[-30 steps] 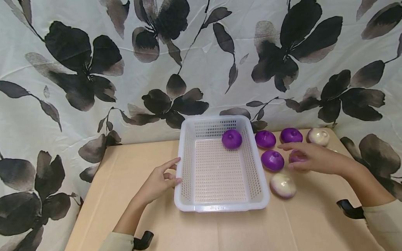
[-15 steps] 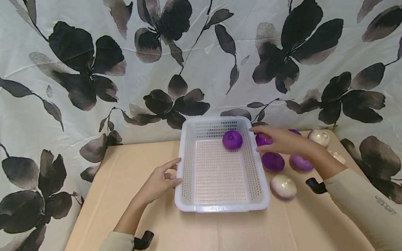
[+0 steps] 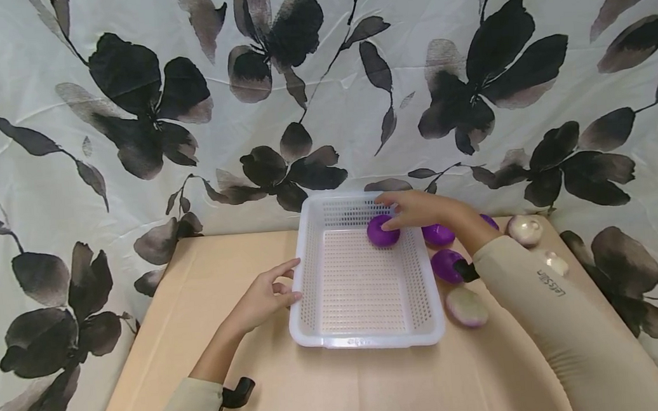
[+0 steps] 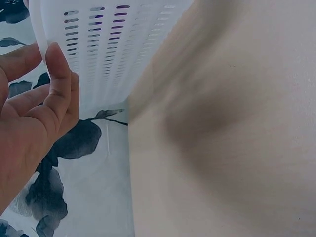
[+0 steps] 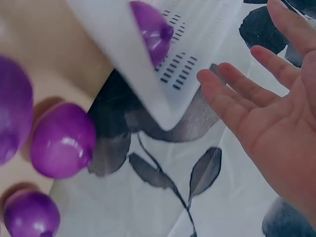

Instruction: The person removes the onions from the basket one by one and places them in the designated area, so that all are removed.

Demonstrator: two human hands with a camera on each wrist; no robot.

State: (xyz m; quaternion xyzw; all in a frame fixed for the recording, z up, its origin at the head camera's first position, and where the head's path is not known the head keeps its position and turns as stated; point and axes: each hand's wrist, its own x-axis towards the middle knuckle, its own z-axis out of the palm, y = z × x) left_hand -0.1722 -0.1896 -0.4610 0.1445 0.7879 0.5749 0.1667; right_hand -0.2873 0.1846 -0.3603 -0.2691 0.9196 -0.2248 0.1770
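Note:
A white perforated plastic basket (image 3: 367, 341) stands on the table with one purple onion (image 3: 379, 236) inside, near its back right corner. My left hand (image 3: 259, 301) holds the basket's left rim, pinching it between thumb and fingers in the left wrist view. Above the back right of the basket, my right hand (image 3: 423, 208) reaches over the rim with its fingers extended. Its fingertips overlap the onion in the head view. The right wrist view shows those fingers (image 5: 237, 101) spread and apart from the purple onion (image 5: 150, 34), holding nothing.
Right of the basket lie more purple onions (image 3: 446, 266) and a pale white-and-purple onion (image 3: 466, 307). Other pale onions (image 3: 524, 230) sit near the table's back right corner, partly behind the right sleeve (image 3: 548, 305). A floral cloth (image 3: 356, 102) hangs behind the wooden table (image 3: 342, 395).
My right hand has moved left from over the loose onions, across the right rim, to above the onion in the basket. My left hand has stayed at the left rim.

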